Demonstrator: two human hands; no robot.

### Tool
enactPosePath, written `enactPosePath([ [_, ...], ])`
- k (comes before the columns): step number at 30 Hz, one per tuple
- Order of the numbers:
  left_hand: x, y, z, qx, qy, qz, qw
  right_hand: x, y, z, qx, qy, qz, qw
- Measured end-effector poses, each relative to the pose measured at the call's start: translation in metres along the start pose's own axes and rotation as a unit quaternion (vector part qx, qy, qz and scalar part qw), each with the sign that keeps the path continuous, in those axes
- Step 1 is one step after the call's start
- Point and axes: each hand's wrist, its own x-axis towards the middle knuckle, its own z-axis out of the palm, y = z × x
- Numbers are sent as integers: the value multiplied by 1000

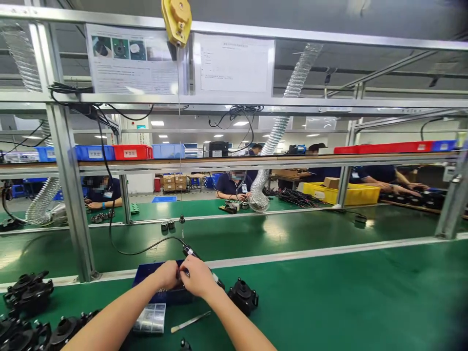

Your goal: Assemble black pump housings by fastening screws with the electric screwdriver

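Note:
Over a dark blue bin (pixel 143 274) on the green bench, my left hand (pixel 167 274) and my right hand (pixel 196 276) meet with fingers pinched close together. Whatever they hold, if anything, is hidden or too small to make out. Small metal pieces show in the bin below my left hand. Behind my right hand lies a black corded electric screwdriver (pixel 188 250), partly covered by it. A black moulded housing (pixel 243 295) stands to the right. Nearer me are a clear compartment box (pixel 150 319) and a small brush (pixel 190 322).
Several black housings (pixel 27 292) crowd the left of the bench. A metal post (pixel 75 195) rises behind them. A yellow balancer (pixel 177 22) hangs above, its line reaching down. Across the line, co-workers sit near a ribbed duct (pixel 272 141) and a yellow crate (pixel 360 194).

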Motion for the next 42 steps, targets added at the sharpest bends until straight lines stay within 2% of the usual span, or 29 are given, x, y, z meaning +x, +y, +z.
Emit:
enactPosePath([
  [6, -1, -5, -16, -72, 14, -110, 991, -1, 2, 2, 7, 0, 12, 1000],
  [10, -6, -3, -22, -157, 28, -149, 976, -1, -3, 7, 34, 25, 15, 999],
  [17, -32, 13, -32, -328, 21, -150, 933, 4, -14, -5, 124, 86, -10, 988],
  [21, -62, 18, -32, -420, 37, -130, 898, 3, -30, -25, 172, 75, -42, 981],
  [24, -97, 22, -15, -460, 75, -100, 879, -14, -50, -39, 187, 55, -70, 978],
  [27, -142, 21, 19, -473, 90, -78, 873, -52, -71, -47, 212, 13, -98, 972],
  [30, -183, 14, 58, -486, 83, -73, 867, -95, -82, -42, 235, -53, -140, 960],
  [32, -199, 6, 79, -505, 99, -78, 854, -116, -82, -35, 236, -60, -162, 956],
  [34, -207, 0, 95, -521, 107, -104, 841, -128, -78, -25, 243, -38, -168, 955],
  [36, -208, -4, 105, -524, 89, -160, 832, -133, -74, -17, 257, -13, -170, 951],
  [39, -204, -4, 110, -513, 40, -248, 820, -135, -70, -9, 271, -1, -181, 945],
  [42, -201, 0, 108, -525, 21, -271, 807, -135, -70, -6, 278, 8, -178, 944],
])
